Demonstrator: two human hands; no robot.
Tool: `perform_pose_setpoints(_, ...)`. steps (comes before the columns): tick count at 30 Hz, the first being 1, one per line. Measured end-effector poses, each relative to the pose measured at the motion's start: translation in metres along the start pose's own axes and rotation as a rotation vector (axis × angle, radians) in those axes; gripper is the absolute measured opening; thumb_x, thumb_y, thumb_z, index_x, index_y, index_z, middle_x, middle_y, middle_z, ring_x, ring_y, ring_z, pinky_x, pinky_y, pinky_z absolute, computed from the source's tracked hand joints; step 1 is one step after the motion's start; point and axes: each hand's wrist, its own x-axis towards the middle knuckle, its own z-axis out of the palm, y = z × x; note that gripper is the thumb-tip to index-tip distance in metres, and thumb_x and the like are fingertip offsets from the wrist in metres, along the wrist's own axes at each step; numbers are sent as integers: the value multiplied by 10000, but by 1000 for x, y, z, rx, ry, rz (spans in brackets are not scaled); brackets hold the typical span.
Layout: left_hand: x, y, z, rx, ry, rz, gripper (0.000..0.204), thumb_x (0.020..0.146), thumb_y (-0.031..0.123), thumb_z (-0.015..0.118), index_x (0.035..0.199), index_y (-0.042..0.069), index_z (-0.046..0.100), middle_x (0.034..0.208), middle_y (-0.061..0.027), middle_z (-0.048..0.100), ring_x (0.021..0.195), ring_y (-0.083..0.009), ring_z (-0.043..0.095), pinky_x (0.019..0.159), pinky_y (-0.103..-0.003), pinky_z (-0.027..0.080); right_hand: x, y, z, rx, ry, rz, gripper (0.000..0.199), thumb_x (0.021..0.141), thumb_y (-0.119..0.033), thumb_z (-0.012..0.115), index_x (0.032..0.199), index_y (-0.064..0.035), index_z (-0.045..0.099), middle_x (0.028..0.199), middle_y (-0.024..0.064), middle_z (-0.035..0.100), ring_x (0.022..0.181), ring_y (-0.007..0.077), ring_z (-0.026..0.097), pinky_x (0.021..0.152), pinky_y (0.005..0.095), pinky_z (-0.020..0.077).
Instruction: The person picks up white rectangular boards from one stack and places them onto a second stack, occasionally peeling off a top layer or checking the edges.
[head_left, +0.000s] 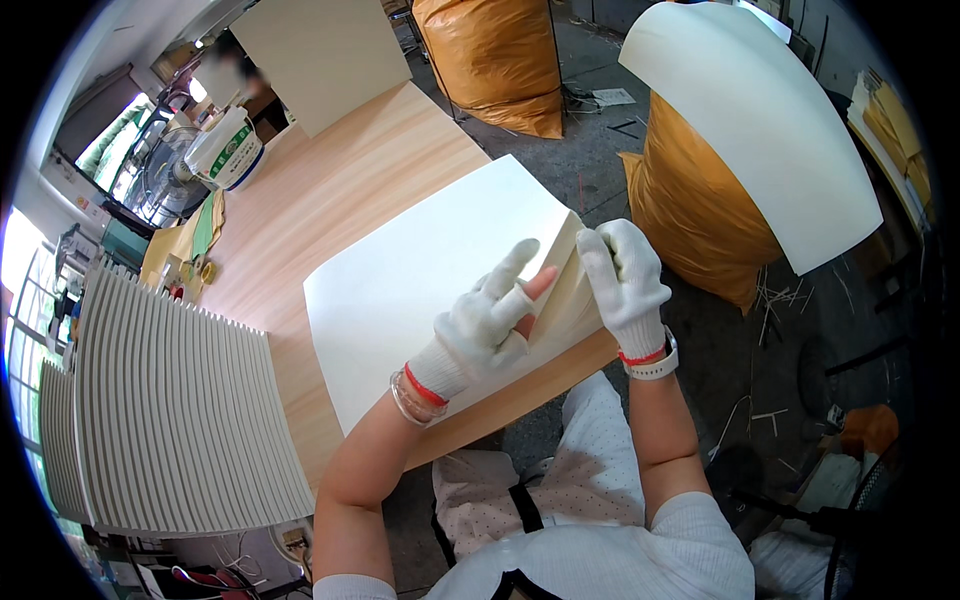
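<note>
A large white sheet [420, 260] of stiff paper or thin board lies slanted on the wood-grain table. Along its right side a narrow strip [562, 262] stands raised at an angle. My left hand [482, 325], in a white knit glove with some bare fingertips, is over the sheet beside that strip. Its fingers are apart, the index stretched out, and nothing shows in them. At the strip's far end my right hand [625, 275], gloved too, has its fingers bent and pinched on the sheet's edge. Its fingertips are partly hidden.
On the left stands a tall stack of white boards [180, 400]. A white bucket [225, 150], tape roll [207, 272] and upright board [325, 60] are farther back on the table [390, 140]. Orange sacks [690, 200] stand beyond it, one under a curved white sheet [760, 110]. Scraps litter the floor.
</note>
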Motion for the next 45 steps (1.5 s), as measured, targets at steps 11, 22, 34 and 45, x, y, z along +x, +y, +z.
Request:
perform_pose_setpoints(11, -1, -3, 8, -138, 54, -105, 388, 720, -39, 791, 1079, 32, 660, 1484, -297, 433, 1001, -308, 678, 815, -329, 532, -2, 2, 2, -37, 13, -14, 129, 952, -96, 619, 854, -13, 605, 730, 105, 491, 656, 293, 514, 612, 411, 406)
perform_pose_setpoints(22, 4, 5, 0, -191, -28, -176, 289, 724, 23, 811, 923, 43, 604, 1460, -338, 422, 1097, -440, 653, 872, -403, 566, -1, 4, 4, -3, 38, 73, 205, 955, -123, 641, 798, -11, 570, 711, 112, 510, 635, 296, 523, 595, 408, 411)
perform_pose_setpoints(34, -4, 1, -2, 4, 51, -15, 542, 760, -20, 733, 1280, 86, 626, 1306, -165, 612, 901, -265, 713, 752, -330, 566, -8, -4, -6, -136, 150, -257, 183, 903, -95, 669, 1067, -16, 674, 964, 153, 617, 852, 343, 605, 739, 416, 506)
perform_pose_setpoints(45, -16, 25, 1, 651, 200, 78, 447, 905, 183, 640, 1318, 59, 523, 1060, -114, 636, 802, -242, 672, 675, -364, 559, -36, -24, 23, -195, -534, -174, 279, 874, -120, 661, 1130, -10, 669, 1115, 225, 651, 1052, 429, 598, 879, 514, 475)
